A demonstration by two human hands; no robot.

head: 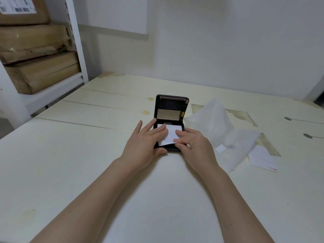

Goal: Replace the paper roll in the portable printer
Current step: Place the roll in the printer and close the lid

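A black portable printer sits in the middle of the pale wooden table with its lid standing open and upright. White paper lies in the open body and its loose end sticks out over the near edge. My left hand grips the printer's left side, thumb at the near edge and fingers resting on the paper. My right hand lies on the right side, its fingers pressing the paper's loose end. The roll itself is hidden under the sheet and my fingers.
A crumpled white plastic wrapper lies just right of the printer. A small white square sticker and a white paper slip lie near it. Stacked cardboard boxes fill a white shelf at the far left.
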